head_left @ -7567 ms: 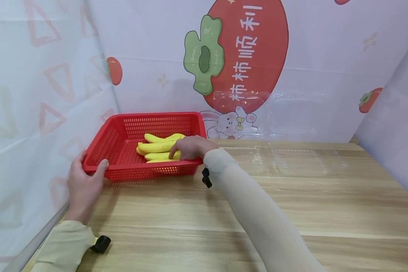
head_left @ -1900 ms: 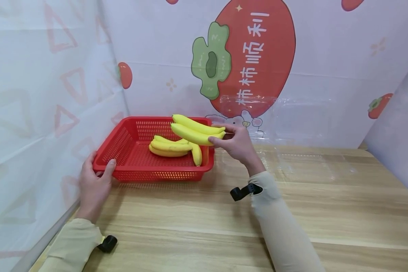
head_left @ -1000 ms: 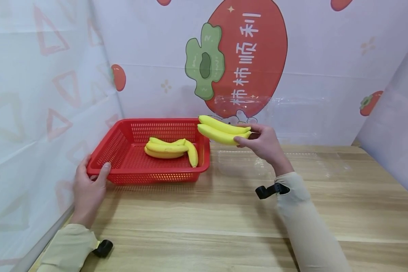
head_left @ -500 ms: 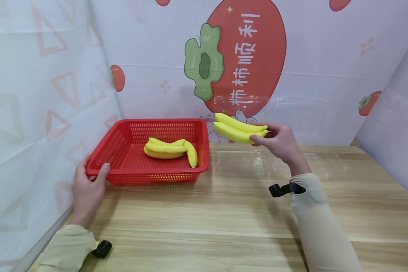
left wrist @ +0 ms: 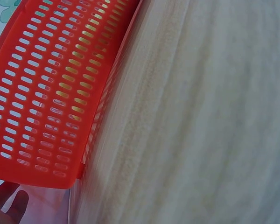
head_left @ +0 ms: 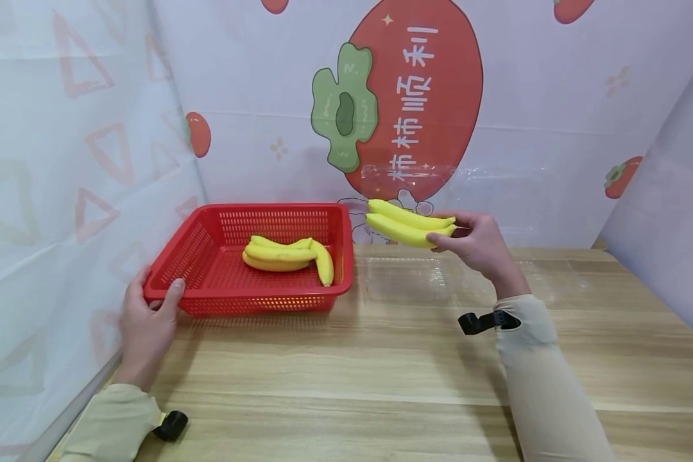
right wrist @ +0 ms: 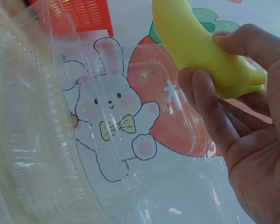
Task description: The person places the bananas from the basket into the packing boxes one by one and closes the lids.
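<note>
Two yellow bananas (head_left: 404, 224), joined side by side, hang in the air right of the red basket. My right hand (head_left: 478, 247) pinches them at their stem ends, thumb in front and fingers behind. In the right wrist view the thumb presses the banana (right wrist: 191, 51) from above. My left hand (head_left: 150, 321) grips the left front corner of the basket (head_left: 248, 294), thumb over the rim. More bananas (head_left: 283, 253) lie inside it, one set across the others' right end. Below the held bananas stands a clear plastic clamshell box (head_left: 407, 279), its lid raised.
The clamshell's transparent lid (head_left: 502, 199) leans up before the printed back wall (head_left: 254, 141); its outline is faint. A white sheet (head_left: 86, 212) closes the left side, right beside my left hand. Wooden tabletop (head_left: 335, 385) stretches in front.
My right hand was down in the basket, then lifted two bananas out and carried them right. Over the last half second it has hardly moved. The left hand stays on the basket corner.
</note>
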### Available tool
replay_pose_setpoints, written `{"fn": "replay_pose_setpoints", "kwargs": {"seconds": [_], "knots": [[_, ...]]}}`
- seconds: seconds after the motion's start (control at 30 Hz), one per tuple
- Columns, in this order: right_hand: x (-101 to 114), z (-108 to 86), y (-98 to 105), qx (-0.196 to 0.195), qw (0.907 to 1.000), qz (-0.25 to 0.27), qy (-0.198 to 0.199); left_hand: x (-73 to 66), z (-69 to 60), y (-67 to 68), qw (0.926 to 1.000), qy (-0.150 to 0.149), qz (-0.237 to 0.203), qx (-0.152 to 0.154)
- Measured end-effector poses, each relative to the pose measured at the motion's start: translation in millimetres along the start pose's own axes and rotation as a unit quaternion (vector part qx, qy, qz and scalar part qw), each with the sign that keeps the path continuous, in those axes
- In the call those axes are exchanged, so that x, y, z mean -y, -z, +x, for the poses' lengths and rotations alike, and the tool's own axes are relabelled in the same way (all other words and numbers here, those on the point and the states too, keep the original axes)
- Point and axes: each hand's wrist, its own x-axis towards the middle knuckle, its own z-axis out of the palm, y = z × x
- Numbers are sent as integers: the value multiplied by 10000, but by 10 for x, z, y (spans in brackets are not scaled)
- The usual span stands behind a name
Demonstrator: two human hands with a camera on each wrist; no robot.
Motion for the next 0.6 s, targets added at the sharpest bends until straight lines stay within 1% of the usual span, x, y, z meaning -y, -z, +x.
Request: {"fn": "replay_pose_setpoints", "kwargs": {"seconds": [0.17,0.43,0.6], "knots": [[-20,3,-4,79,9998,-65,-184,6,9,10,10000,-25,13,35],[-87,22,-26,300,9963,-566,-576,-1,6,4,9999,-91,93,18],[-137,46,-57,409,9947,-552,-765,-3,5,1,9999,-98,82,11]]}}
